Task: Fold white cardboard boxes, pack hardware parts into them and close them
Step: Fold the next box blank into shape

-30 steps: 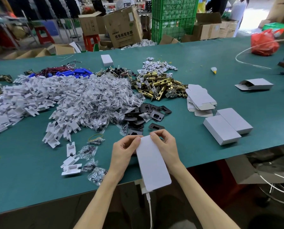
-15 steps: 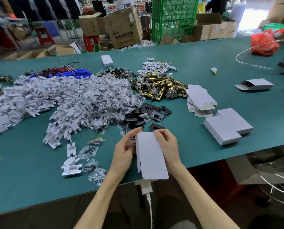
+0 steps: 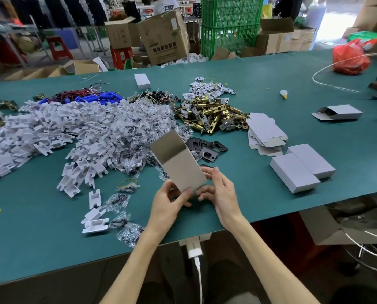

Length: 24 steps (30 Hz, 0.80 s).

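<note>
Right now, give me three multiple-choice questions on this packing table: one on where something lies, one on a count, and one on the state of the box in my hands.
1. Where does the stack of flat white cardboard blanks lie?
A. Right of the brass latch pile. B. Left of it. C. On top of it.
2. How many closed white cardboard boxes lie side by side to the right of the hands?
A. One. B. Two. C. Four.
3. How is the top flap of the white cardboard box held by the left hand and right hand?
A. Open. B. Tucked shut. C. Torn off.

Key: 1 A, the blanks lie just past the right end of the latches. 2 B, two boxes touch there. 3 A, the flap stands up and shows its grey inside.
</note>
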Motion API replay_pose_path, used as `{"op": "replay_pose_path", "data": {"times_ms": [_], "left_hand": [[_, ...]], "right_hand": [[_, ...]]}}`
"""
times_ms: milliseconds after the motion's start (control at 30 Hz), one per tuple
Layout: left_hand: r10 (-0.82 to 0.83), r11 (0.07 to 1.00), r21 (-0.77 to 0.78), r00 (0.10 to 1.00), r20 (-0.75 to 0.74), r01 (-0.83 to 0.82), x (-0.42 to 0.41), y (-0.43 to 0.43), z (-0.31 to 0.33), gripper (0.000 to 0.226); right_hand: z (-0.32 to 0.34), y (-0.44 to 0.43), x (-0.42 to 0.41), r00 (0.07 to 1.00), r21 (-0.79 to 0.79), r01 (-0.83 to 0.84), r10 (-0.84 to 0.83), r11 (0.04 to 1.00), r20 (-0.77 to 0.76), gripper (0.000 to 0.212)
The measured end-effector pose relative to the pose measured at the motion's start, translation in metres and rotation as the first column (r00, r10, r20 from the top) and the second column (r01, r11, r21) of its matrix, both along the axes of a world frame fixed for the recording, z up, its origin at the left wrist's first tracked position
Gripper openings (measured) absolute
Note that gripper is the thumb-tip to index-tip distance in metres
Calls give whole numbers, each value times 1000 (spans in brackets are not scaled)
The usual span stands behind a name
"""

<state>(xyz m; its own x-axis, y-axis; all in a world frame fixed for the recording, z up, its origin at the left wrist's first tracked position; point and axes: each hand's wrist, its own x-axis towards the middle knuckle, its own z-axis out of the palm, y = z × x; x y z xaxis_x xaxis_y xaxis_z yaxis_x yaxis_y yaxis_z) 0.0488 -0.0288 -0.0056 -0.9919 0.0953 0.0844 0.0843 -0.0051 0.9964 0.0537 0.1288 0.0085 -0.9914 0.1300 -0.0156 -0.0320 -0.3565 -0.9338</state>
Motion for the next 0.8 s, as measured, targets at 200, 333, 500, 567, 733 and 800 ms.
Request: {"op": "replay_pose_path", "data": {"times_ms": [200,333,500,567,733,800], "left_hand": [[-13,997,-82,1000,-15,11,-1,1,-3,27],[90,994,56,995,36,-92,-2,-3,-2,32],[163,966,177,976,146,-188,-3,-4,-1,52],[166,965,177,975,150,-192,-4,-5,-2,52],[175,963,179,972,158,-203,-4,-6,-3,51],[180,960,185,971,159,-209,-4,-6,-2,51]], "right_hand": [[-3,0,1,1000,152,1,2,988,-22,34],[-4,0,4,998,257,-51,58,965,-20,24],[-7,-3,4,994,416,-94,107,904,-7,23],[-7,-3,4,995,428,-91,103,899,-6,25],[-8,-5,2,993,434,-85,111,897,-35,26],[-9,-6,2,992,498,-51,103,866,-78,28]]}}
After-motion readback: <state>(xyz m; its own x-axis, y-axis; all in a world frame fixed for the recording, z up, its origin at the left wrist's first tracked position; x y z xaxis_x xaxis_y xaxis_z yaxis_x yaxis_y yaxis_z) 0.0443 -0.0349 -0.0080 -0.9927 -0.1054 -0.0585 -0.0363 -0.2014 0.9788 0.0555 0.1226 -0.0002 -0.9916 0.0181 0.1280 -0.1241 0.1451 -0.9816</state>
